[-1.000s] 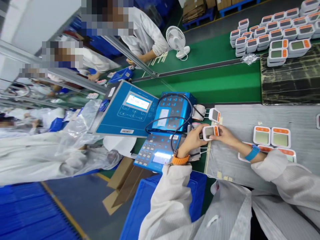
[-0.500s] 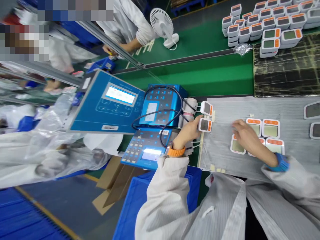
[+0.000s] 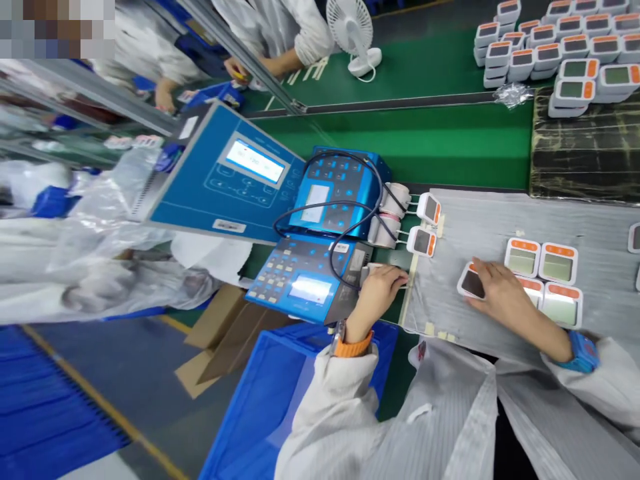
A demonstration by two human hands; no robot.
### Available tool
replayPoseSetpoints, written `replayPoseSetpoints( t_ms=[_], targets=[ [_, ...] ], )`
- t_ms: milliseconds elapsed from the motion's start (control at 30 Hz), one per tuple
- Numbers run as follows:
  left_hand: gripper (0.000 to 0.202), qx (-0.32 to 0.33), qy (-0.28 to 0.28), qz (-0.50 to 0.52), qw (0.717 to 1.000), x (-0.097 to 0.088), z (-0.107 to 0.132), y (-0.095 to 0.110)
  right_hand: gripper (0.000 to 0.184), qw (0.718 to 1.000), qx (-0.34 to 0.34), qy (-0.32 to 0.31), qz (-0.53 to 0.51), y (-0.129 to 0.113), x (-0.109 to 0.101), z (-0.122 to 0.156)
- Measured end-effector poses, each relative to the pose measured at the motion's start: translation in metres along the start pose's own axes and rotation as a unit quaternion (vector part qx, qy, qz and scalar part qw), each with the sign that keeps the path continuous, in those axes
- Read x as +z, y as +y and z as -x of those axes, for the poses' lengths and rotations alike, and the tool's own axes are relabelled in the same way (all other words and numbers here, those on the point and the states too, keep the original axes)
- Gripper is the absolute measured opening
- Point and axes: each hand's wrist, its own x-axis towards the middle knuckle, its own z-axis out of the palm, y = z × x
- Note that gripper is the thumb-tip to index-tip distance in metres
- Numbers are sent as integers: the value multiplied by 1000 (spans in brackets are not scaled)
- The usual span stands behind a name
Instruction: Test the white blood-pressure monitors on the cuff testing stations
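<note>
The right hand (image 3: 505, 300) has its grip closed on a white digital monitor (image 3: 473, 281), fingers curled over the unit, which sits tilted with its dark screen showing. Beneath and beside it lie orange-topped monitors (image 3: 557, 263) on a grey mat (image 3: 475, 220), one partly covered by the hand. The left hand (image 3: 380, 297), an orange band at its wrist, lies at the mat's edge with its fingers together over a pale object (image 3: 369, 273). That object is mostly hidden, so I cannot tell whether this grip is clamped on it. Just ahead, two more monitors (image 3: 429, 209) rest on the mat, thin tubes leading to white cuffs (image 3: 395, 207) beside a blue keypad tester (image 3: 340, 193). The green bench (image 3: 400, 133) carries stacked monitors (image 3: 525, 60) and a desk fan (image 3: 353, 30) — a co-worker's sleeve (image 3: 310, 33) is beside it, cut off by the frame's top.
</note>
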Motion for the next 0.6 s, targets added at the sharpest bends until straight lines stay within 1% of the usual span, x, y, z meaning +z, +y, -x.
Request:
replayPoseSetpoints(
  t_ms=[33,67,100,167,200,233,267,333,500,600],
  targets=[
    [10,5,14,9,1000,1,1,0,67,995,30,-14,-95,-9,5,-9],
    [10,9,28,20,999,1,3,0,62,977,62,-39,-200,-18,11,-17],
    [10,12,42,34,998,1,5,0,56,945,97,-70,-304,-29,20,-26],
    [12,13,66,63,996,1,8,2,49,856,166,-128,-473,-48,38,-41],
    [12,9,77,75,994,1,10,3,49,813,194,-147,-528,-57,47,-46],
    [13,3,85,84,993,1,11,4,48,781,215,-158,-565,-63,54,-50],
    [13,-3,92,91,992,1,12,5,48,760,228,-163,-587,-68,60,-52],
    [13,-13,104,99,990,2,14,6,46,740,238,-165,-607,-74,67,-54],
    [15,-27,123,96,987,3,14,7,46,725,247,-158,-623,-73,69,-50],
    [15,-35,121,80,989,4,12,7,49,711,249,-162,-637,-70,69,-51]
  ],
)
